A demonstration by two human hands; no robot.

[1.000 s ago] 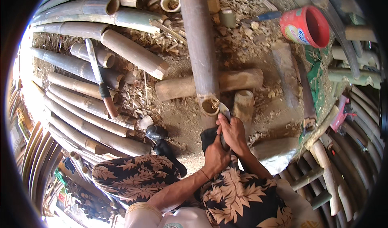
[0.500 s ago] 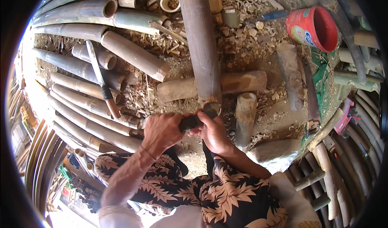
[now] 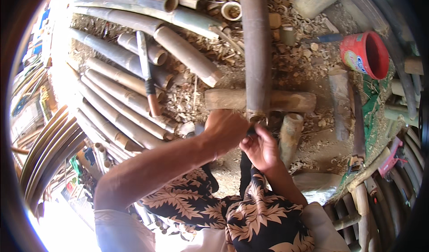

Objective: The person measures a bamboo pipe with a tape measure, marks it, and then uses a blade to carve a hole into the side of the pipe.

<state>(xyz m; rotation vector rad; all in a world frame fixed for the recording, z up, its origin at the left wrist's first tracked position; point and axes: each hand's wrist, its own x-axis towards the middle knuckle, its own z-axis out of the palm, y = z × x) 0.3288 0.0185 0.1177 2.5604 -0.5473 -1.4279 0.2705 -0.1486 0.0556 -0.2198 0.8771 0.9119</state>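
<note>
The left grip [image 3: 225, 129] is blurring, and along with the right grip [image 3: 263, 151] it is covering most of a dark thing [image 3: 251, 131], whose kind is escaping the eye; the two are also partly masking the near end of a long bamboo pole [image 3: 257, 42], whose far end is running off the upper edge; the pole is hiding the middle of a crosswise log [image 3: 290, 101]; a pale sleeve [image 3: 120, 227] is leaving at the lower edge; glare is washing out the lower left.

- Right of centre, I could reach over the ground [image 3: 320, 118] past the short bamboo [image 3: 290, 138]
- Upper centre, the long pole [image 3: 256, 50] and crosswise log [image 3: 291, 101] bar me
</note>
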